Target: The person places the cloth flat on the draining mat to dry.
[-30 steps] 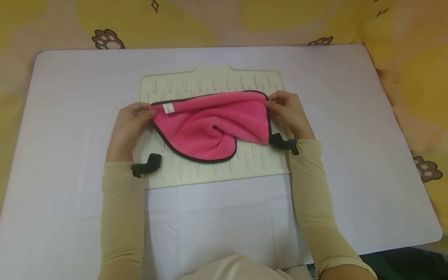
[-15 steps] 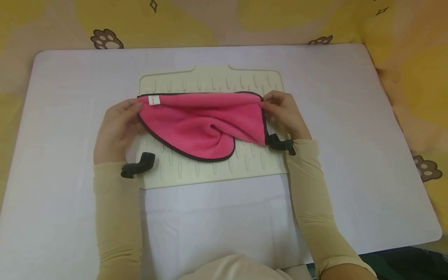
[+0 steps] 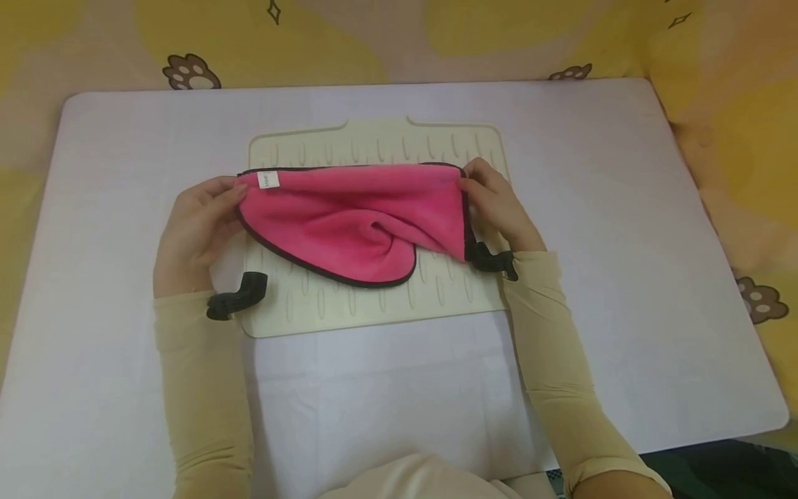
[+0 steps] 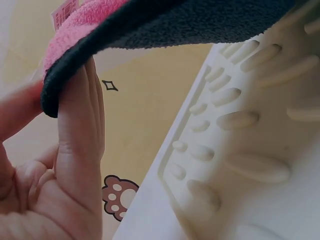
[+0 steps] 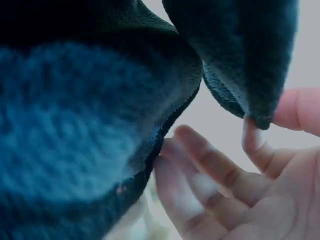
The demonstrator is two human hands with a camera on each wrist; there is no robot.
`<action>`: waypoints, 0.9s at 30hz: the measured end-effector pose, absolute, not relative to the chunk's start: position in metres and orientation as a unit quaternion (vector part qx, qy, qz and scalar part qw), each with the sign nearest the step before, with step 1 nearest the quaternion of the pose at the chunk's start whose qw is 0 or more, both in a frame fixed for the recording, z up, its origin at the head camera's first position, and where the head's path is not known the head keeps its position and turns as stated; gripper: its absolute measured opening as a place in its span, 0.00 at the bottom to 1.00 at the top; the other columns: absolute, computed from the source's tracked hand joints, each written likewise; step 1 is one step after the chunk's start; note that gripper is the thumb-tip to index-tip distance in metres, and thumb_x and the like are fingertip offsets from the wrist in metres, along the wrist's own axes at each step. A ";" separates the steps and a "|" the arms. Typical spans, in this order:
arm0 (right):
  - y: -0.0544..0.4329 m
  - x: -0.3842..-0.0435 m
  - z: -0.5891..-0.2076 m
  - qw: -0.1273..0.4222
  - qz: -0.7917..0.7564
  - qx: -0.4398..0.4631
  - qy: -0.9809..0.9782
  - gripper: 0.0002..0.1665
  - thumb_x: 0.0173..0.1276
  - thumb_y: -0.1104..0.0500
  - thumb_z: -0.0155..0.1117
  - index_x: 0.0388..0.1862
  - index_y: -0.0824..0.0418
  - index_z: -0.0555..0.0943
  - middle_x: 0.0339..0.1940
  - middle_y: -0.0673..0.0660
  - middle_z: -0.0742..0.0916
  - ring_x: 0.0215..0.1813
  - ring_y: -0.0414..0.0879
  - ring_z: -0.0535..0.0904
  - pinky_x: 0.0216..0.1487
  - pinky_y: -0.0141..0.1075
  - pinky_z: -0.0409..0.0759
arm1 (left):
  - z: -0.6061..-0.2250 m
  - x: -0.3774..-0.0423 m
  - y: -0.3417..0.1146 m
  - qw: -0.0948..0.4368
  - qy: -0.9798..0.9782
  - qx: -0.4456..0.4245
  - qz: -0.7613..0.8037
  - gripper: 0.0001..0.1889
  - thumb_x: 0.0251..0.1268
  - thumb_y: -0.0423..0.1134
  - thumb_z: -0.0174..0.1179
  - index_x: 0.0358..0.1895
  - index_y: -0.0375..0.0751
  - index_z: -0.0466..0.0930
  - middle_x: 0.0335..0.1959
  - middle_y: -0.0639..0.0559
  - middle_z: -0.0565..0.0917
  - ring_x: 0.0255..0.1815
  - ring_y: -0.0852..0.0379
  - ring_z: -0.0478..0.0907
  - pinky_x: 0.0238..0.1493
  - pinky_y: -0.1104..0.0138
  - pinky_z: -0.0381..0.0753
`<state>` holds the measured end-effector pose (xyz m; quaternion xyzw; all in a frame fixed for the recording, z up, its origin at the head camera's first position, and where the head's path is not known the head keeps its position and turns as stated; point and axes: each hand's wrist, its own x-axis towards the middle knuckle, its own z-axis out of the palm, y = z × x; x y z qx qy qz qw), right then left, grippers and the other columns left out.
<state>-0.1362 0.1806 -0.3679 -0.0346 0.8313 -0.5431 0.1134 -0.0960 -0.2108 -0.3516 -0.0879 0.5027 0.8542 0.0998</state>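
Observation:
A pink cloth (image 3: 349, 201) with dark edging and a white label (image 3: 269, 179) is stretched between both hands above a cream ridged mat (image 3: 349, 308). My left hand (image 3: 198, 222) pinches its upper left corner between thumb and fingers, close to the label. At the upper right corner, my right hand (image 3: 495, 204) pinches the edge in the same way. The lower part hangs in a swirl-like fold. From below, the left wrist view shows a dark underside (image 4: 200, 25) raised over the mat. In the right wrist view the underside (image 5: 65, 130) looks dark blue, and the other fingers are loosely spread.
The mat lies on a white-covered table (image 3: 399, 388). A yellow patterned sheet (image 3: 399, 41) with paw prints rises behind and to the right. Black camera mounts (image 3: 238, 296) sit at both wrists and overlap the mat in the head view.
My left hand has moved left with its corner, so the top edge is now straight and taut. My right hand has shifted slightly left, still pinching the other corner.

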 end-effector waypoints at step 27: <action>0.174 -0.129 -0.360 0.282 -0.565 -0.141 0.763 0.07 0.71 0.60 0.54 0.37 0.63 0.69 0.21 0.55 0.80 0.25 0.44 0.74 0.32 0.34 0.74 | -0.342 -0.085 -0.237 0.035 0.564 -0.119 0.816 0.04 0.60 0.24 0.59 0.34 0.33 0.82 0.29 0.47 0.85 0.29 0.58 0.81 0.34 0.72 0.81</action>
